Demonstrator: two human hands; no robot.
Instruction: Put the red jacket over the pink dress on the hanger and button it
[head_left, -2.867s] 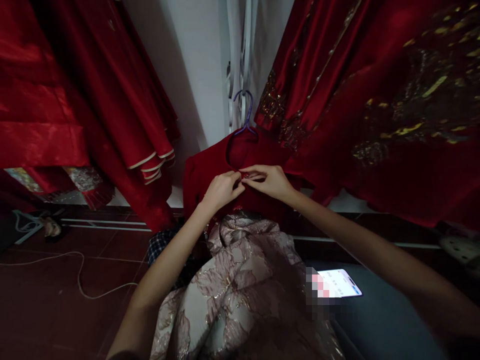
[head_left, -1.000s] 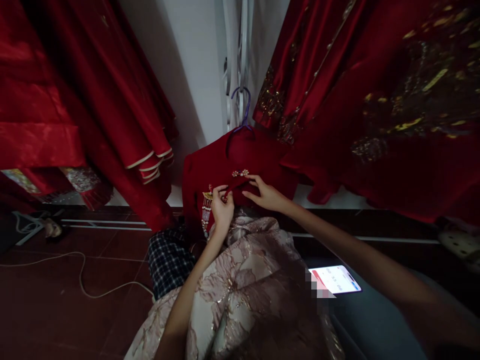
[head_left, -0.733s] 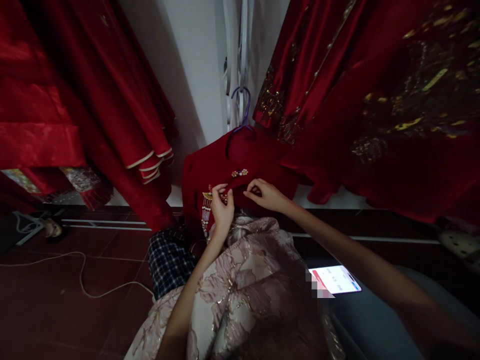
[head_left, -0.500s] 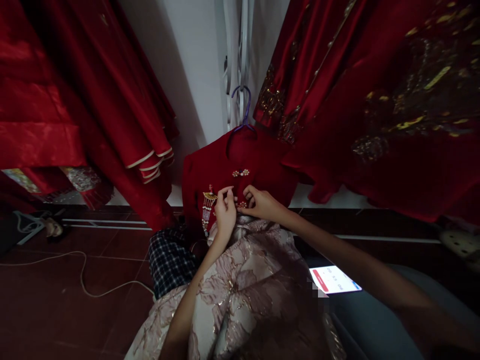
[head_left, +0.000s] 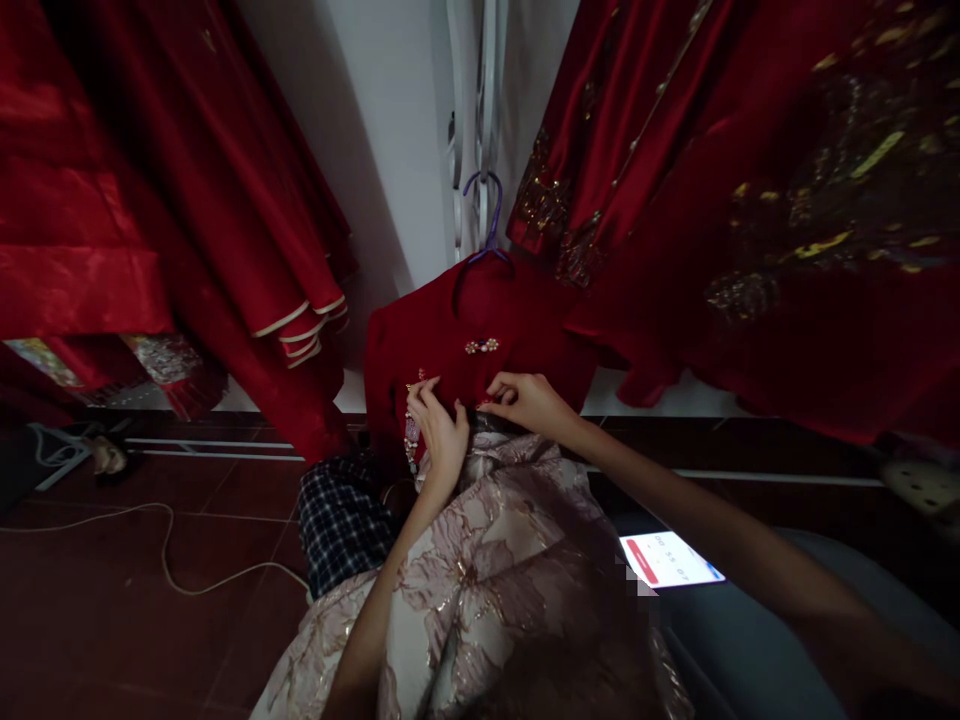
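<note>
A red jacket [head_left: 420, 315] hangs upright in front of me on a purple hanger [head_left: 492, 225]. A beaded fastening [head_left: 482, 346] shows on its upper front. My right hand [head_left: 531, 403] is closed, thumb and forefinger pinched at a lower beaded fastening that the fingertips mostly cover. To the left of it, my left hand [head_left: 442, 432] has its fingers apart over the jacket front and holds nothing visible. That hand partly hides a beaded tassel [head_left: 411, 440]. Pale floral cloth [head_left: 457, 570] with metallic threads spreads over my lap, just below both hands.
Red garments hang on the left [head_left: 180, 200] and, with gold sequins, on the right [head_left: 675, 200]. A lit phone [head_left: 671, 560] lies beside my right forearm. Dark checked cloth [head_left: 337, 520] is left of my lap. A pale cable [head_left: 169, 560] crosses the tiled floor.
My left hand has shifted slightly left and down, away from the right, its fingers spreading and now covering the tassel's top. The right hand stays at the lower fastening, its fingers closer together.
</note>
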